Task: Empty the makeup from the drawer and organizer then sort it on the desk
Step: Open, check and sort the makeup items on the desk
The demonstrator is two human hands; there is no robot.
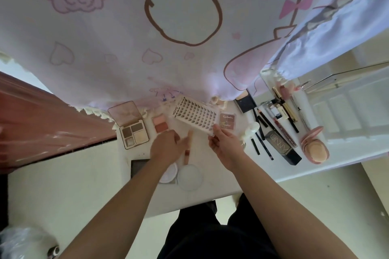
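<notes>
Lash tray: the lash tray (194, 114) is held at the back middle of the surface (210, 187), tilted, its far end under the hem of the cloth (105, 48).
Right grip: the right hand (223, 145) is clamped on the tray's near right corner, thumb on top and fingers beneath.
Left grip: the fingers of the left hand (168, 145) are curled; whether anything is held cannot be told.
Key relation: from the right hand the tray lies at about 10 to 11 o'clock. Its long axis runs from 10 to 4 o'clock. The right hand is the nearer one; the left is just beside the tray's near long edge.
Tube: a tube (188, 147) lies between the hands, long axis near 12 to 6 o'clock, just beside the left fingers.
At 9 o'clock: a quad palette (133, 132), open, and a blush duo (161, 124) are laid near each other.
At 3 o'clock: a small palette (227, 121) lies just beside the tray's corner. Further out, pencils (265, 130), a dark bottle (282, 146) and a pink compact (314, 146) are set out near the organizer (347, 99).
At 6 o'clock: a round lid (190, 176) is seen close to the near edge.
Step judged: sorting seems well along, with the tray being placed.
Next move: a bare patch is likely needed, probably between the blush duo and the small palette.
Risk: held by one corner, the tray could tip or knock the small palette.
</notes>
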